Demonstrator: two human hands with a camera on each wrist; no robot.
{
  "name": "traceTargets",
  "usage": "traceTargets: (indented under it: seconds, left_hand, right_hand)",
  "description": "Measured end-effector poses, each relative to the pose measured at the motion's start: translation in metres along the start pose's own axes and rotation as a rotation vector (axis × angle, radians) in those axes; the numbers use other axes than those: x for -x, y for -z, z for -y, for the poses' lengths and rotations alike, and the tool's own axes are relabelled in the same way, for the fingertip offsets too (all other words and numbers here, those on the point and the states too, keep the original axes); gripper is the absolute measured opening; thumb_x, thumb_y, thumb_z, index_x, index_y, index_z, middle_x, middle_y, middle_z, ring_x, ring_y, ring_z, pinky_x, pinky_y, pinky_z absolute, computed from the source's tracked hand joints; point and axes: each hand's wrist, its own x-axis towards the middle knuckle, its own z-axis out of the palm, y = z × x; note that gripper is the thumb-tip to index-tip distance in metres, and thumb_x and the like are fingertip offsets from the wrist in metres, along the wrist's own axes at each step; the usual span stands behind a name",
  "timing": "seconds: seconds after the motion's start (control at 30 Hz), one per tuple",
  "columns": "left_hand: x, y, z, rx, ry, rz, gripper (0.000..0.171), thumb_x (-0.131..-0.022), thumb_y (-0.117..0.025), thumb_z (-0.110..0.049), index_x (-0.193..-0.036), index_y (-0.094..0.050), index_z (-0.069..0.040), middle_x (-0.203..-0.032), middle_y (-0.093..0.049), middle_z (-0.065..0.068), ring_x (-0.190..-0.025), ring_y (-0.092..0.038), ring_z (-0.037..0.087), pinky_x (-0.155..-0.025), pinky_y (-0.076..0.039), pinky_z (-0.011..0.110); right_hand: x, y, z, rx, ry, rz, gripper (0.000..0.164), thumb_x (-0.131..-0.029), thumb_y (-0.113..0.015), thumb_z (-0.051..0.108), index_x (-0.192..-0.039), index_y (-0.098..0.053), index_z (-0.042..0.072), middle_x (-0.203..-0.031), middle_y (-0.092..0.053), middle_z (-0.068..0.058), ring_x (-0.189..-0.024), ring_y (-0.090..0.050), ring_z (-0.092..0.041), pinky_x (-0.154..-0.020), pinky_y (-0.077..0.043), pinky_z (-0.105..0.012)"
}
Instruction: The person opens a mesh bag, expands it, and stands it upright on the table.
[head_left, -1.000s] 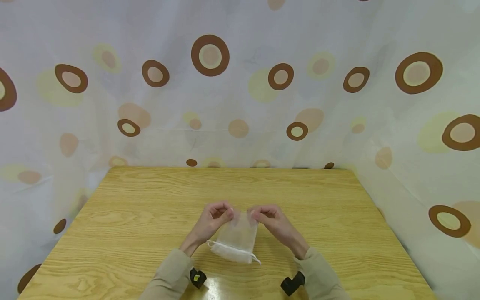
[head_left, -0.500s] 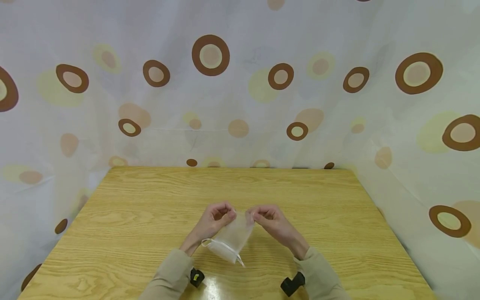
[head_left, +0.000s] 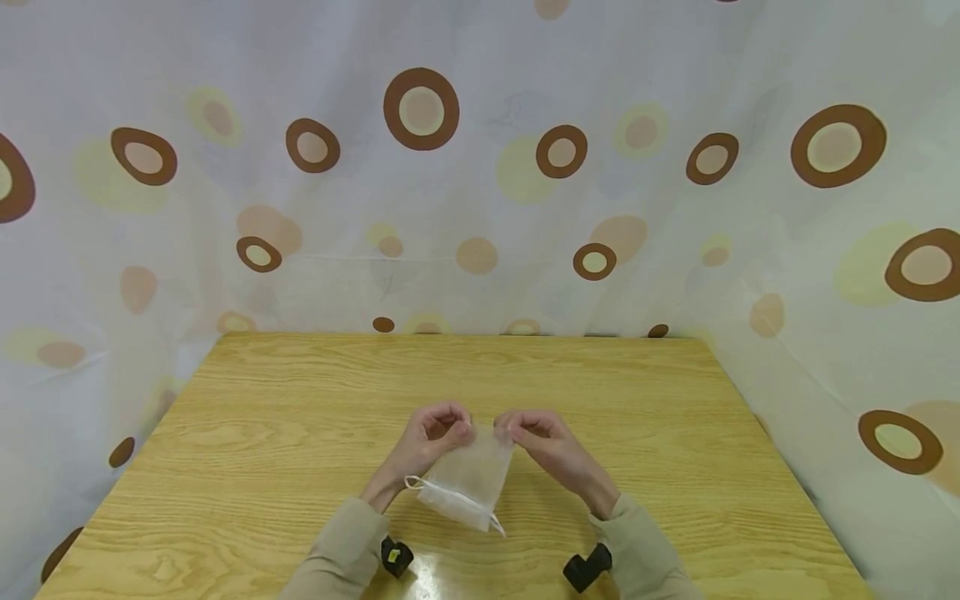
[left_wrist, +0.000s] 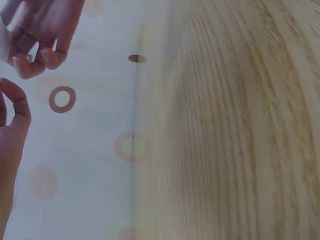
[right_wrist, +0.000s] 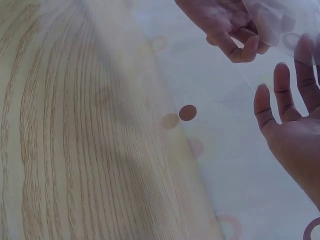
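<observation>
A small sheer white drawstring pouch (head_left: 468,475) hangs between the two hands above the table. Its upper left corner is pinched by my left hand (head_left: 429,437), and my right hand (head_left: 551,446) pinches the upper right corner between thumb and fingers. The band with the white cord lies at the lower end, one loop sticking out to the left and a loose end to the right. In the right wrist view part of the sheer pouch (right_wrist: 272,22) shows at the top right, near curled and spread fingers.
The hands are over a wood-grain table (head_left: 300,400). A white curtain (head_left: 480,192) with brown and peach circles hangs behind it and at both sides. Black wrist devices (head_left: 587,568) sit by the beige sleeves (head_left: 341,546).
The pouch's lower end swung to the left half a second ago and has come partly back to the right. Both hands have barely moved and keep their pinch on the top edge.
</observation>
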Motion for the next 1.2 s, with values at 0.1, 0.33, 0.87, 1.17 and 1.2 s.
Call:
traceTargets:
  seconds: [0.1, 0.33, 0.87, 1.17, 1.2]
  left_hand:
    - [0.0008, 0.0014, -0.0009, -0.014, 0.044, 0.038, 0.038, -0.103, -0.059, -0.018, -0.105, -0.054, 0.019, -0.094, -0.066, -0.013, -0.077, -0.060, 0.000, -0.068, -0.051, 0.018]
    - [0.0026, 0.0033, -0.0013, -0.076, 0.125, 0.091, 0.038, -0.103, -0.059, -0.023, -0.109, -0.063, 0.015, -0.097, -0.069, -0.014, -0.079, -0.063, 0.002, -0.069, -0.053, 0.020]
    - [0.0015, 0.0013, -0.0039, -0.027, -0.001, 0.056, 0.033, -0.105, -0.055, -0.020, -0.092, -0.060, 0.010, -0.087, -0.064, -0.016, -0.072, -0.054, -0.003, -0.065, -0.046, 0.017]
    - [0.0023, 0.0029, -0.0015, -0.047, 0.020, 0.076, 0.039, -0.104, -0.057, -0.020, -0.095, -0.059, 0.019, -0.084, -0.065, -0.017, -0.072, -0.056, -0.003, -0.067, -0.047, 0.016]
    - [0.0021, 0.0031, -0.0009, -0.048, 0.029, 0.083, 0.038, -0.105, -0.055, -0.018, -0.097, -0.059, 0.019, -0.085, -0.065, -0.017, -0.073, -0.057, -0.003, -0.068, -0.048, 0.017]
  right_hand:
    - [0.0001, 0.0011, -0.0008, -0.022, 0.004, -0.012, 0.036, -0.108, -0.039, 0.001, -0.104, -0.070, 0.018, -0.109, -0.069, 0.012, -0.113, -0.059, -0.005, -0.105, -0.045, -0.023]
    - [0.0008, 0.0009, -0.0016, 0.008, -0.030, -0.052, 0.031, -0.109, -0.041, 0.007, -0.102, -0.069, 0.018, -0.111, -0.069, 0.013, -0.112, -0.061, -0.004, -0.105, -0.044, -0.023]
    - [0.0010, -0.0010, -0.0039, 0.176, -0.123, 0.002, 0.024, -0.106, -0.048, 0.006, -0.091, -0.066, 0.012, -0.095, -0.064, 0.008, -0.090, -0.058, -0.005, -0.086, -0.050, -0.026]
    - [-0.0015, -0.0030, -0.0021, 0.020, -0.029, 0.070, 0.025, -0.107, -0.042, 0.002, -0.090, -0.060, 0.009, -0.091, -0.054, 0.006, -0.094, -0.050, -0.010, -0.093, -0.041, -0.029]
    - [-0.0017, -0.0031, -0.0012, -0.003, -0.014, 0.078, 0.027, -0.107, -0.041, 0.002, -0.091, -0.061, 0.010, -0.091, -0.055, 0.006, -0.098, -0.050, -0.010, -0.097, -0.040, -0.030]
